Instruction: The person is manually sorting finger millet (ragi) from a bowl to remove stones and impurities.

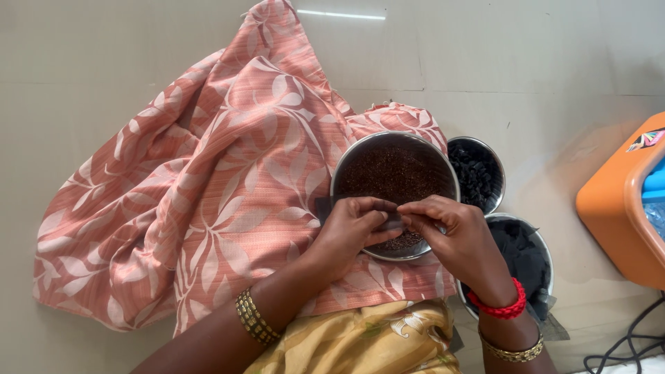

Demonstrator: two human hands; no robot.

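Pale tiled floor; round steel bowl of brown seeds on pink leaf-print cloth. Left hand, right hand over bowl's near rim, fingertips pinching small dark piece. Two steel bowls of black pieces right of it.

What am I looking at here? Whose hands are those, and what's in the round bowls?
The picture comes from a camera worn on a person's head, looking down, so you see that person's own two hands. The left hand and the right hand meet over a shiny metal bowl of tiny dark brown grains, which rests on pink leaf-patterned cloth over the lap. Together the fingertips pinch something small and dark; it is too hidden to name. Beside it on the pale floor stand two more metal bowls, a small bowl with black chunks and a bowl with flat black pieces. An orange box sits at the right edge.
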